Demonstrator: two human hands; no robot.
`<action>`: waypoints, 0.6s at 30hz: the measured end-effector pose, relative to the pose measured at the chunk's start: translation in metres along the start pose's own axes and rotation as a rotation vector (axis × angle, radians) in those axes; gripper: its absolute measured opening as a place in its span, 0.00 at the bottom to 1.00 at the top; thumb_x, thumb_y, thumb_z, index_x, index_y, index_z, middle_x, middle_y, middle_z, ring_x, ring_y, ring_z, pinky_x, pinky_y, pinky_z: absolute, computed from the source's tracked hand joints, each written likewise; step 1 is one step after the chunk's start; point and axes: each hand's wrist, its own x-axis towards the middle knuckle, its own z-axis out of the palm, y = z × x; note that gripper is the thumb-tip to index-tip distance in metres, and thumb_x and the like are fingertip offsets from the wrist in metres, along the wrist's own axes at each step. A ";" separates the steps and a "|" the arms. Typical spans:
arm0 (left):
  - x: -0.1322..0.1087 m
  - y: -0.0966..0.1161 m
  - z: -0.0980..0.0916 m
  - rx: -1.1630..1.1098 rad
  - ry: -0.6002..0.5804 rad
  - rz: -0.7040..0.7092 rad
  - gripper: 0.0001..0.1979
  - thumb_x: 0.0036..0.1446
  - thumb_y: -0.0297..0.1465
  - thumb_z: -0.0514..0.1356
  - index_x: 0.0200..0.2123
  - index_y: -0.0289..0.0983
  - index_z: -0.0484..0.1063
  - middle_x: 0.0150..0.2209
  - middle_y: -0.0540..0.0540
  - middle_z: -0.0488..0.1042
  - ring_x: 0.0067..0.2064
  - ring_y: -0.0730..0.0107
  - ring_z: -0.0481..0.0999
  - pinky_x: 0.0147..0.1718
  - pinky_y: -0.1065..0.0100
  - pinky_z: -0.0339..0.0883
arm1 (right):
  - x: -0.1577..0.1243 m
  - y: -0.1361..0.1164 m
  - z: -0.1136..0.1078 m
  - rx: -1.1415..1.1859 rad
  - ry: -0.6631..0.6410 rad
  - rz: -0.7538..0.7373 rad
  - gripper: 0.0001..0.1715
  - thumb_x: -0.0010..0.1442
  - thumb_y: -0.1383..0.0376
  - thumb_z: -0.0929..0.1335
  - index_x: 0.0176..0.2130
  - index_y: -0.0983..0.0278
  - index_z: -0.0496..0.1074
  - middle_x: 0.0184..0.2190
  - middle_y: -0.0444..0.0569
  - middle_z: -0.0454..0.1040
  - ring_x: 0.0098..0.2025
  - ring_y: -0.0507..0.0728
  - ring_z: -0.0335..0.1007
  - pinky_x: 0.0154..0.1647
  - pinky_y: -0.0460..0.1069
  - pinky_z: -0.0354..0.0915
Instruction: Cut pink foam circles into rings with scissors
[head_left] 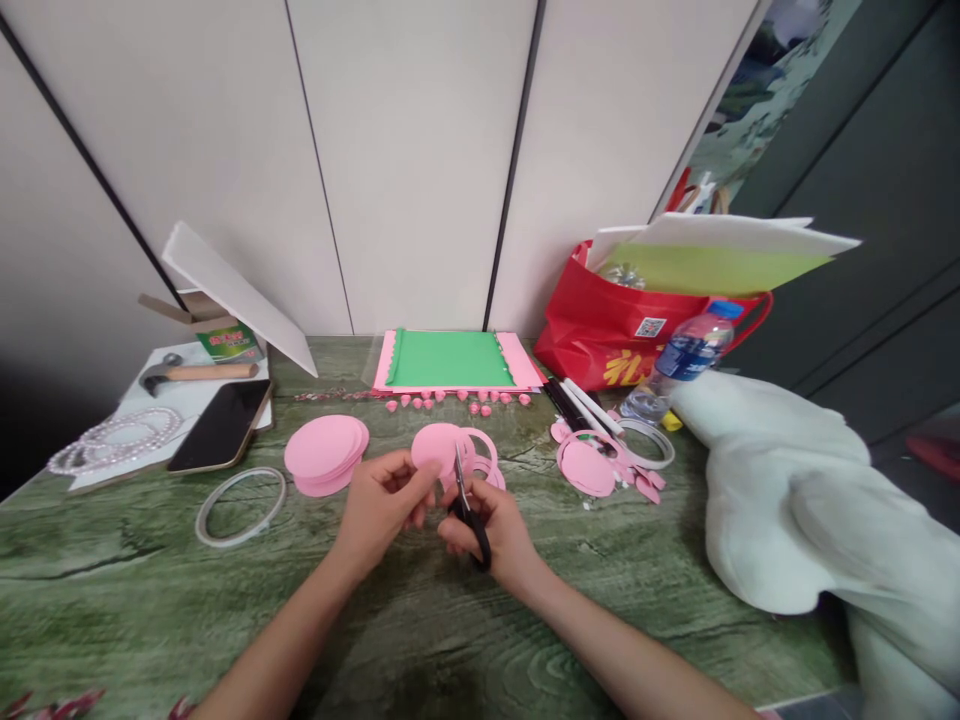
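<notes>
Between thumb and fingers my left hand [390, 498] pinches a round pink paper piece [436, 449]. The black-handled scissors [470, 513] are in my right hand [491, 527], their blades pointing up at the right edge of that paper. Pink paper rings [486, 456] lie just behind the blades, partly hidden by them. Left of my left hand is a stack of pink paper circles [324, 452]. To the right, another pink circle [587, 468] lies among pink scraps [646, 484].
Behind my hands are a green sheet [450, 358] on pink paper and small pink rolls [427, 402]. Left are tape [240, 507], a phone [223, 425], a hammer [202, 371] and beads [120, 440]. Right are a bottle [686, 358], a red bag [592, 330] and white fabric [795, 490].
</notes>
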 end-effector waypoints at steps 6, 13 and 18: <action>0.002 -0.003 0.000 0.050 -0.048 -0.011 0.14 0.50 0.37 0.60 0.19 0.34 0.67 0.13 0.55 0.65 0.14 0.81 0.60 0.12 0.78 0.51 | 0.003 -0.005 -0.003 0.008 -0.024 -0.049 0.25 0.37 0.58 0.77 0.32 0.63 0.66 0.20 0.38 0.65 0.22 0.48 0.57 0.23 0.44 0.55; -0.001 0.015 -0.006 0.385 0.106 0.149 0.10 0.52 0.37 0.57 0.31 0.37 0.72 0.21 0.52 0.70 0.20 0.75 0.66 0.19 0.73 0.58 | 0.008 -0.008 -0.009 -0.001 0.061 -0.090 0.20 0.40 0.59 0.75 0.30 0.64 0.67 0.22 0.39 0.64 0.24 0.49 0.58 0.25 0.44 0.55; -0.069 0.019 0.023 0.558 -0.471 0.125 0.10 0.57 0.35 0.53 0.30 0.40 0.72 0.30 0.46 0.73 0.31 0.67 0.72 0.28 0.68 0.65 | 0.011 -0.005 -0.011 0.033 0.098 -0.095 0.20 0.42 0.58 0.74 0.32 0.63 0.67 0.23 0.40 0.66 0.24 0.50 0.60 0.26 0.45 0.57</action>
